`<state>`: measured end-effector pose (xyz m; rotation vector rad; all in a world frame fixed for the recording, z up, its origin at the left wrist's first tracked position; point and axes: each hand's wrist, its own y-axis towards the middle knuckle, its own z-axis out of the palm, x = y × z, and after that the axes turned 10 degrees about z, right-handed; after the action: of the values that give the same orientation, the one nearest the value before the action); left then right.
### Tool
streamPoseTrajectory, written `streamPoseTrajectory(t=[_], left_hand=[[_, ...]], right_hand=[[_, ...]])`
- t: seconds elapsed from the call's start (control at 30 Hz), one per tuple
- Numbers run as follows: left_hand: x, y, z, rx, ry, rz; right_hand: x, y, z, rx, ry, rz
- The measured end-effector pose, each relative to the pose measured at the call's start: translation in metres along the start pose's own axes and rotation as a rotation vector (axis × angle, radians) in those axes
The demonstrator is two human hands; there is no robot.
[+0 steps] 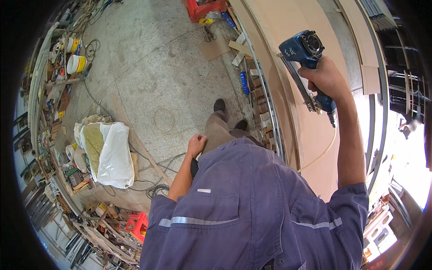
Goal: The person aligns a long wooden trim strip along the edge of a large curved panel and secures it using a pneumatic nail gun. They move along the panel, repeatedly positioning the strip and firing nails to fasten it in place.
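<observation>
My right hand [329,80] is wrapped round the grip of a blue nail gun [300,48]. The gun is held up over the long tan boards on the right, and its dark magazine slants down beside my fingers. From the fitting at its lower end a pale air hose [327,150] runs down over a board [320,173]. Beside my thigh, my left hand [196,145] hangs low with its fingers curled in against the trouser leg. Nothing shows in that hand; its fingertips are partly hidden.
Metal rails [263,85] edge the boards, with wood offcuts [259,101] and a blue tube [244,83] below. A red stool [204,10] stands at the far end. On the left lie a white plastic-wrapped bundle [114,155], coiled cables [157,190], tubs [75,64] and cluttered shelving.
</observation>
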<state>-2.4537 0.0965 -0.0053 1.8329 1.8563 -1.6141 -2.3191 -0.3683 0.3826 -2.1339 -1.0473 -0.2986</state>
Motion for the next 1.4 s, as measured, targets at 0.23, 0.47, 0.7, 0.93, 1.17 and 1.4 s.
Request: streamPoseTrajectory(t=[0.23,0.47,0.7,0.93,1.17,1.4], left_hand=[[-0.006,-0.010,0.006,0.026,-0.007,-0.034],[0.005,-0.008,0.018,0.012,0.000,0.002],[0.016,-0.014,0.027,0.006,-0.025,0.022],[0.015,-0.019,0.032,-0.015,0.078,0.132],[0.006,-0.023,0.035,0.023,0.029,0.050],[0.007,-0.024,0.039,0.041,0.045,0.065]], right_hand=[[-0.024,-0.024,-0.001,0.008,-0.008,0.058],[-0.043,-0.046,0.001,0.011,-0.042,0.127],[-0.053,-0.076,0.003,0.024,-0.042,0.146],[-0.067,-0.104,0.007,0.013,-0.011,0.177],[-0.084,-0.119,0.006,0.020,0.014,0.205],[-0.104,-0.143,0.009,0.008,0.023,0.224]])
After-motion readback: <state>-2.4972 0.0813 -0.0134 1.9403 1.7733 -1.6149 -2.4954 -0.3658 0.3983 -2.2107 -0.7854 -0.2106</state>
